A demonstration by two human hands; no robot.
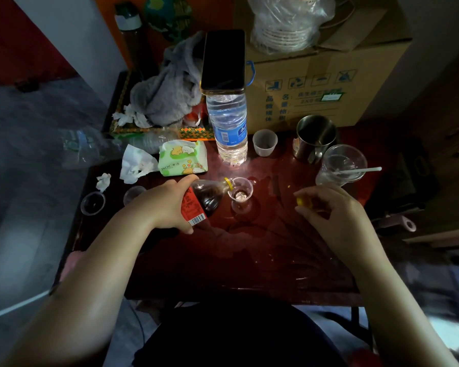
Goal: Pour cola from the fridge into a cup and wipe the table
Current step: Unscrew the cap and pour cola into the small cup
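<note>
Cola bottle [206,201]: dark brown liquid, red label, yellow neck ring. Counter [249,255]: dark red. Tissue pack [183,158]: green-white, cartoon print. Cloth [167,88]: grey.

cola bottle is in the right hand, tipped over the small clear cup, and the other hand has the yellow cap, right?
Not quite: the head view shows the cola bottle in the left hand, not the right. It is tipped with its mouth over the small clear cup, and the right hand holds the yellow cap.
</note>
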